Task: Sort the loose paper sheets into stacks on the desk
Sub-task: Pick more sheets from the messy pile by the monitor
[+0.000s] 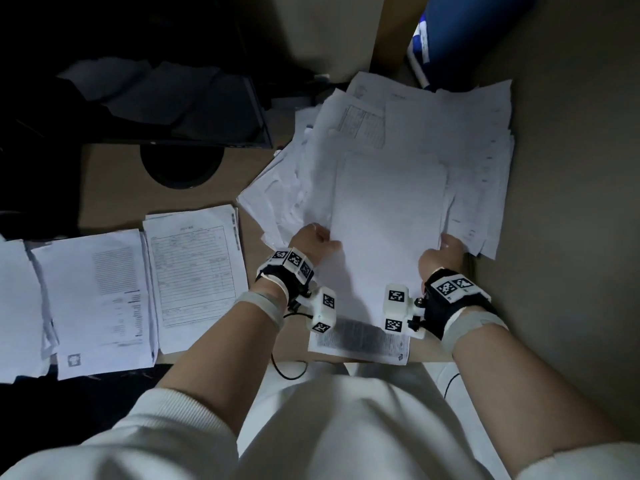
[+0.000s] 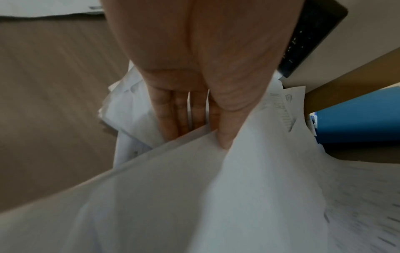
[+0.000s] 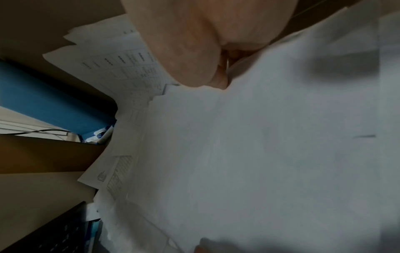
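The desk carries a big untidy heap of loose sheets on the far right, fanned and overlapping, and sorted stacks laid side by side on the near left. Between the two hands a raised sheet stands over the heap's near edge, with one printed page flat beneath it by the person's body.

The left hand pinches the sheet's left edge, thumb on top and fingers underneath. The right hand grips the right edge the same way, thumb over paper.

Paper this thin is likely light and limp; it buckles where the left thumb presses. Holding both long edges probably keeps it flat, while a one-corner grip would let it droop. Neighbouring sheets may cling and slide along, so the heap is best taken from its top layer.
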Motion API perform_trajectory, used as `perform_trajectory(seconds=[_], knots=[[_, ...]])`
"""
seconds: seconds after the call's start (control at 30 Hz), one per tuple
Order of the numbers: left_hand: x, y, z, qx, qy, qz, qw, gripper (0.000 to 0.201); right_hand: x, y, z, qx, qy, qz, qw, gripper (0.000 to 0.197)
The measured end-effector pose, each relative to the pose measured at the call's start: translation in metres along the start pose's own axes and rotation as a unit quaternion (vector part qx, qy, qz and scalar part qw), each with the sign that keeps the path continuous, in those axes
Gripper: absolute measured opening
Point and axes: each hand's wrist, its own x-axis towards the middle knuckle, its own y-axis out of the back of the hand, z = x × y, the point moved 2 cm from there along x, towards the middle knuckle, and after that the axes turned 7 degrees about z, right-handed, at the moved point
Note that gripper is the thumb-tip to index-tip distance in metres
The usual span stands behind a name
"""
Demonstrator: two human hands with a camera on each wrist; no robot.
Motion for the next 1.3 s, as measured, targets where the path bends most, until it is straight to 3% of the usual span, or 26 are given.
perform_trajectory(seconds=[0.13, 0.2, 0.23, 0.3, 0.37, 0.5, 0.63, 0.83, 0.9, 1.07, 1.2, 1.3], knots=[[-0.009, -0.012, -0.003, -0.113, 0.037, 0.023, 0.993, 0.047, 0.036, -0.003, 0.042, -0.092, 0.057, -0.009, 0.994, 0.038], [-0.015, -0.015, -0.002, -0.152, 0.061, 0.019, 0.986, 0.057, 0.018, 0.009, 0.029, -0.181, 0.030, -0.033, 0.982, 0.031], [-0.017, -0.017, -0.002, -0.157, 0.072, 0.014, 0.985, 0.051, 0.010, 0.015, 0.024, -0.233, 0.014, -0.058, 0.971, 0.028], [-0.022, -0.018, 0.000, -0.127, 0.064, 0.003, 0.990, 0.021, -0.008, 0.022, 0.018, -0.307, -0.011, -0.128, 0.943, 0.032], [-0.027, -0.020, 0.001, -0.073, 0.050, -0.008, 0.996, 0.030, -0.023, 0.028, 0.008, -0.320, -0.026, -0.170, 0.932, 0.034], [-0.026, -0.018, 0.004, -0.036, 0.002, 0.016, 0.999, 0.022, -0.031, 0.031, -0.007, -0.271, -0.047, -0.202, 0.940, 0.031], [-0.027, -0.004, 0.018, -0.093, -0.018, 0.061, 0.994, 0.011, -0.026, 0.025, -0.016, -0.197, -0.021, -0.158, 0.967, 0.024], [-0.029, 0.008, 0.023, -0.149, 0.005, 0.094, 0.984, 0.036, -0.029, 0.016, -0.030, -0.074, 0.017, -0.161, 0.984, 0.012], [-0.030, 0.005, 0.018, -0.140, 0.029, 0.079, 0.987, 0.043, -0.031, 0.010, -0.029, -0.062, 0.030, -0.184, 0.981, 0.014], [-0.027, 0.005, 0.005, -0.139, 0.035, 0.109, 0.984, 0.020, -0.038, 0.004, -0.034, -0.053, 0.076, -0.205, 0.974, 0.023], [-0.027, 0.022, 0.017, -0.217, 0.031, 0.135, 0.966, 0.030, -0.044, 0.005, -0.057, -0.008, 0.094, -0.187, 0.978, 0.036], [-0.033, 0.036, 0.037, -0.277, -0.006, 0.158, 0.948, 0.040, -0.049, 0.011, -0.080, 0.011, 0.129, -0.179, 0.975, 0.035]])
